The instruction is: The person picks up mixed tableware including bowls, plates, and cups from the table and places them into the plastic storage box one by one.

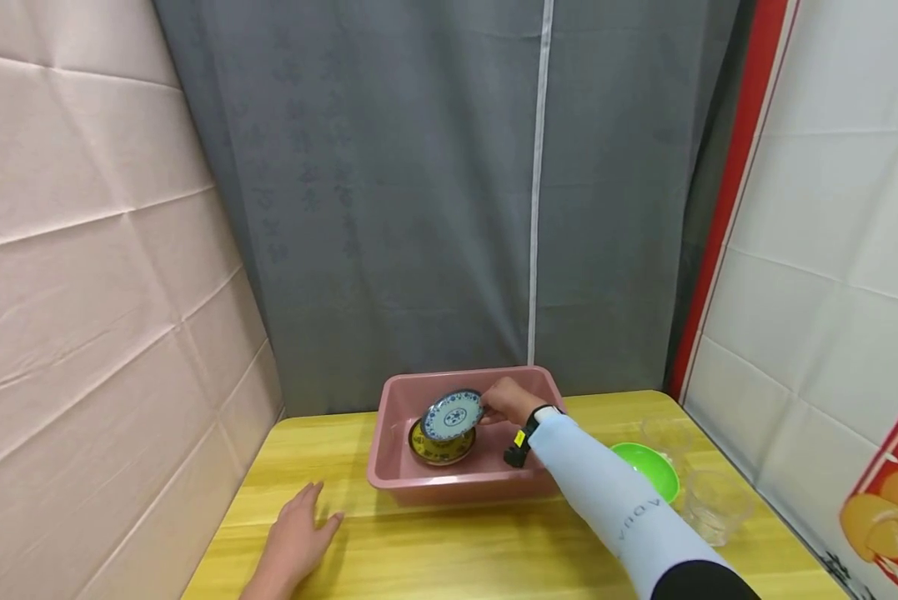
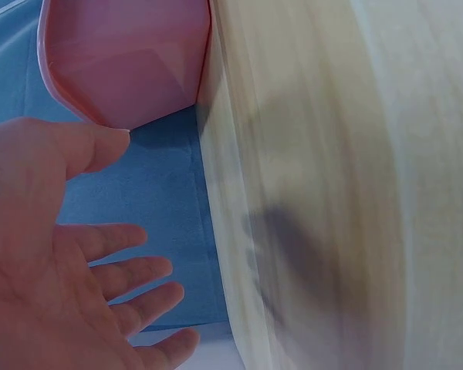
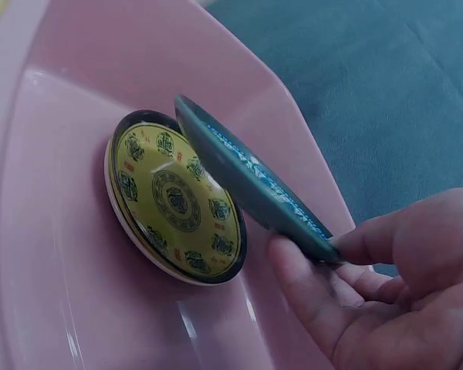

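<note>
My right hand (image 1: 507,400) pinches the rim of a blue-and-white patterned plate (image 1: 452,415) between thumb and fingers. In the right wrist view that plate (image 3: 247,177) is tilted, seen nearly edge-on, above a yellow patterned plate (image 3: 176,202) with a dark rim. The yellow plate lies on the floor of a pink plastic basin (image 1: 464,482); the blue plate hides part of it in the head view. Left of the basin, my left hand (image 1: 294,537) hovers over the table with its fingers loosely extended, holding nothing, as the left wrist view also shows.
A green bowl (image 1: 647,468) stands right of the basin, partly behind my right sleeve. Clear glasses (image 1: 714,504) are beside it on the wooden table (image 1: 388,554). A grey curtain (image 1: 403,208) hangs behind the basin, and pale panels flank the table.
</note>
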{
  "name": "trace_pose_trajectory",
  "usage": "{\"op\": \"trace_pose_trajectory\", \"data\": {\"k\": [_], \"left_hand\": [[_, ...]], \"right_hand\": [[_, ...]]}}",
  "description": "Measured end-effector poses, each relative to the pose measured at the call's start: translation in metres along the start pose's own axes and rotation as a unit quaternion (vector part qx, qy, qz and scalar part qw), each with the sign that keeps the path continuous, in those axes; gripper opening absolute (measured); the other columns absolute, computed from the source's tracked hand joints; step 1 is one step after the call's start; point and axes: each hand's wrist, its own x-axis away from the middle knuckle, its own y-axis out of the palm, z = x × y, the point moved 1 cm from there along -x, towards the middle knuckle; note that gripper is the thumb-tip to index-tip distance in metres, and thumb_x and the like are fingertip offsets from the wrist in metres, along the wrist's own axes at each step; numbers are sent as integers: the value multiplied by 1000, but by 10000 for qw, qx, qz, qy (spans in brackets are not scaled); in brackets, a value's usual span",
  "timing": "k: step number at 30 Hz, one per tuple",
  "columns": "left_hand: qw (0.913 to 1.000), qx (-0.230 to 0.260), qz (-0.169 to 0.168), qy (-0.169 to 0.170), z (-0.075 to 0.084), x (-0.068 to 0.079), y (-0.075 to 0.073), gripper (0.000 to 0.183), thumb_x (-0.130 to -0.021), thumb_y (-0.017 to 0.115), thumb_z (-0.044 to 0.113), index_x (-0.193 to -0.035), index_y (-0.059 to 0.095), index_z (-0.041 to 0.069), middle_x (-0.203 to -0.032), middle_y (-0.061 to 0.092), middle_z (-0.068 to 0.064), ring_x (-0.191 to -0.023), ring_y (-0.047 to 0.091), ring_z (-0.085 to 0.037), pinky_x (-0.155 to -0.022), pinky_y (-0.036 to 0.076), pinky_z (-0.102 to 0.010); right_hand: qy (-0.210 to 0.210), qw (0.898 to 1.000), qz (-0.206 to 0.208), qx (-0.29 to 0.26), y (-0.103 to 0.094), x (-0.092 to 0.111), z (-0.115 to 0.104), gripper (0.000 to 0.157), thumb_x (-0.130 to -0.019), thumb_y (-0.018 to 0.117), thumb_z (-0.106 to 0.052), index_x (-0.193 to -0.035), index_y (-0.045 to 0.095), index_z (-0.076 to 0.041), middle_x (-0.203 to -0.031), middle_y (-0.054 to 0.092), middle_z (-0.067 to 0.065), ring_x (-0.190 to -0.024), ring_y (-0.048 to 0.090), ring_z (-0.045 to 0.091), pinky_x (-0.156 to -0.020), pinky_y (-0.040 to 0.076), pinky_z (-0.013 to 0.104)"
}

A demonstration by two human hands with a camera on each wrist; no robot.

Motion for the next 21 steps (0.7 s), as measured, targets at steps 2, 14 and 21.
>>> {"op": "trace_pose_trajectory", "data": {"k": [2,14,21], "left_hand": [[10000,36,32,19,1,-1,-2,70,-104,77,29,-155,51,-13,-158,47,-42,-143,48,-62,-116,41,-74],[9999,161,10,-44,2,1,0,70,-102,79,27,-154,52,-13,-157,47,-42,-143,48,-63,-117,41,-73],[9997,216,75,-62,-1,0,0,71,-103,79,26,-154,50,-13,-157,46,-42,-142,47,-64,-117,40,-73]], "right_hand": [[43,9999,22,119,2,-1,1,27,-107,64,0,-126,70,19,-114,75,33,-71,77,27,-73,68,38],[89,9992,-222,332,14,16,2,30,-105,67,-3,-129,73,14,-122,75,29,-103,78,49,-97,63,54],[324,9975,-98,620,17,16,4,28,-106,68,-4,-126,74,15,-118,76,29,-100,79,47,-94,65,52]]}}
